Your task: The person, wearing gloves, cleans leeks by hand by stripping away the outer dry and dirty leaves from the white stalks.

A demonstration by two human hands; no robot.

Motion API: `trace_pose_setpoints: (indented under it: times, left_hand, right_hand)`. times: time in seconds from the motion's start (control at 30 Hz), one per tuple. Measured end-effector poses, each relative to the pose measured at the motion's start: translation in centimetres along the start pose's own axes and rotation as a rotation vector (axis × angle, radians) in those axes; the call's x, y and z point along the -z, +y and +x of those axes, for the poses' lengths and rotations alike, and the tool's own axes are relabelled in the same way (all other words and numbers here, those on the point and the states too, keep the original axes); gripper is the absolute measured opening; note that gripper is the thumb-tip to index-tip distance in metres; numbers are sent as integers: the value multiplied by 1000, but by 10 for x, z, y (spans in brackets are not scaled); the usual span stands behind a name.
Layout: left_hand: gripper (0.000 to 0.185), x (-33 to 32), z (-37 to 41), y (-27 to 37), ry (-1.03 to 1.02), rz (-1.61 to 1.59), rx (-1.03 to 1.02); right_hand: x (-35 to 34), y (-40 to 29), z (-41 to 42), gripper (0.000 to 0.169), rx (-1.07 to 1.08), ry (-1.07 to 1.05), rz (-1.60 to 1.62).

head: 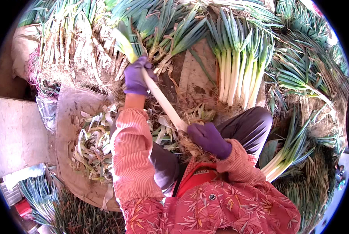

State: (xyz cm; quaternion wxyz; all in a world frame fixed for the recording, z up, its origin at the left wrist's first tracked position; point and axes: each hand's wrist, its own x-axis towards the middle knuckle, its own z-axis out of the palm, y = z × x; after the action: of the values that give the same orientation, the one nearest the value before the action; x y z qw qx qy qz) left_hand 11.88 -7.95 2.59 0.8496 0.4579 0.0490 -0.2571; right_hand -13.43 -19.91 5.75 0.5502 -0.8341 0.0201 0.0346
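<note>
Slanting across the middle is a long white leek stalk [163, 99], its green top pointing away from me and its roots near my lap. My left hand [138, 75], in a purple glove, grips it just below the green leaves. At the root end, my right hand [208, 138], also in a purple glove, is closed against the base of the stalk. A tangle of brown roots [189, 144] hangs beside the right fingers, which are partly hidden. Beyond my right knee lies a row of peeled leeks [237, 70] with clean white stems.
Unpeeled leeks with dry husks and roots [72, 55] are heaped at the far left. Peeled scraps [97, 146] lie on a brown sheet [75, 99]. Another small bunch of leeks [285, 155] rests at my right, near more piled leeks [309, 67]. A pale board [18, 134] stands at the left.
</note>
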Motion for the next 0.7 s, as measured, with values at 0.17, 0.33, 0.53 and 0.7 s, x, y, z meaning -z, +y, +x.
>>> trace_pose_setpoints:
  times: [0.17, 0.33, 0.53, 0.7]
  left_hand:
    - [14, 22, 12, 8, 0, -18, 31]
    - [8, 42, 22, 29, 123, -79, -75]
    - [10, 53, 29, 22, 153, 27, -31]
    - [16, 83, 33, 44, 219, 154, -48]
  right_hand:
    - [28, -17, -59, 12, 120, -135, -353]
    - [58, -30, -112, 8, 177, -201, -295]
    - [80, -28, -141, 7, 237, -310, -183]
    - [85, -18, -119, 9, 66, -133, -220]
